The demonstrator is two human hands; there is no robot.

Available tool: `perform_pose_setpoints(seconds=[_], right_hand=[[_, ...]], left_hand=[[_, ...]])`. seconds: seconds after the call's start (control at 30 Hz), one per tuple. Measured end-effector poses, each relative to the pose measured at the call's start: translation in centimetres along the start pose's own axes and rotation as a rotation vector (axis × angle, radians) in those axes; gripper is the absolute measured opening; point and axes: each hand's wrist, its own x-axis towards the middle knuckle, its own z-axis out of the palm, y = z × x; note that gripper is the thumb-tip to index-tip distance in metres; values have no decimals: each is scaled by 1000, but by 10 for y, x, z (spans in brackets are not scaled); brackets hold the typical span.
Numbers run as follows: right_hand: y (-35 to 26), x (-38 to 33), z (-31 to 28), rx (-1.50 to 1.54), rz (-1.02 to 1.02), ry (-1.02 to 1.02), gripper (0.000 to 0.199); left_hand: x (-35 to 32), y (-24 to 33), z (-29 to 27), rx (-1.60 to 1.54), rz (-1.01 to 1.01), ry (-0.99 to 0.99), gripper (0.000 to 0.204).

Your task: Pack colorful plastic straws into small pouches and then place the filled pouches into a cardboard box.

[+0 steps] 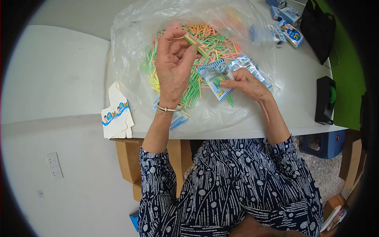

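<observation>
The left hand [173,65] is raised over the pile of coloured sticks [205,47], thumb and fingers pinched together on a single green stick [194,42] that pokes out toward 2 o'clock from the fingertips. The pile itself lies on a crumpled clear plastic bag [130,51] spread across the white table [300,98], directly under and beyond that hand. At 3 o'clock from the left hand, just beside it, the right hand [246,83] grips a small clear packet with blue-striped edges [216,79], fingers clamped on its lower end — a few green sticks show through it and jut out toward 5 o'clock.

Another striped packet [178,120] is half hidden under the left wrist, which wears a metal bangle [167,108]. The bag's glare blurs the far sticks. At 8 o'clock a flattened small carton [116,114] overhangs the table edge; more boxes [286,23] at 1 o'clock are cut off by the rim.
</observation>
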Motion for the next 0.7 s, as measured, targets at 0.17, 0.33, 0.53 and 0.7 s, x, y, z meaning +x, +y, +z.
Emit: perform_pose_setpoints(seconds=[0.17,0.33,0.53,0.7], right_hand=[[-2,1,2,-83,84,-40,20],[-3,0,9,-1,-19,-25,28],[-11,-5,8,-36,8,-34,27],[-4,-4,7,26,-6,-35,28]], left_hand=[[-14,-8,-1,30,-30,-44,34],[-19,-7,-3,98,-19,-5,32],[-21,-8,-5,108,-10,36,28],[-32,-10,-3,127,-48,-47,24]])
